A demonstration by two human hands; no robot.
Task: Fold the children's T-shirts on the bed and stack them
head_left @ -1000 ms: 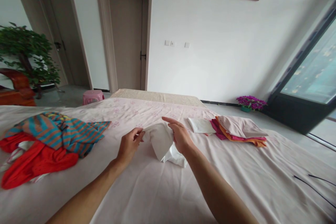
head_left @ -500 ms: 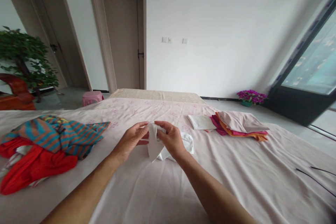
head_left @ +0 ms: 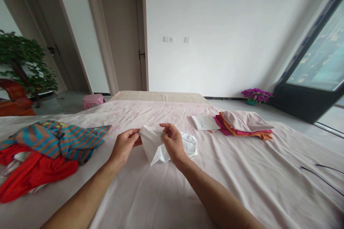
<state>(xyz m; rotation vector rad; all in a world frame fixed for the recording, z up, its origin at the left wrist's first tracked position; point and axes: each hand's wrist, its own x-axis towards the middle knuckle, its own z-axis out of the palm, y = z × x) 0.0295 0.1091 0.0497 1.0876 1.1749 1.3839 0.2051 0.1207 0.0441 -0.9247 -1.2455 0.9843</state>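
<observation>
Two bare hands are showing in the middle of my head view, both on one white cloth (head_left: 150,141). I am seeing the left hand (head_left: 123,145) pinching its upper left corner between thumb and fingers, closed firmly on the fabric. The right hand (head_left: 174,146) is touching the upper edge with bent fingers; I cannot tell whether they are gripping it. The cloth is draping between the hands, just above the pale pink sheet (head_left: 161,196), and more white fabric is showing beyond the right wrist. Off to my left, a striped garment (head_left: 67,137) and a red garment (head_left: 40,173) are lying heaped together. To my right, a folded stack (head_left: 245,121) is touching a folded white piece (head_left: 204,123).
</observation>
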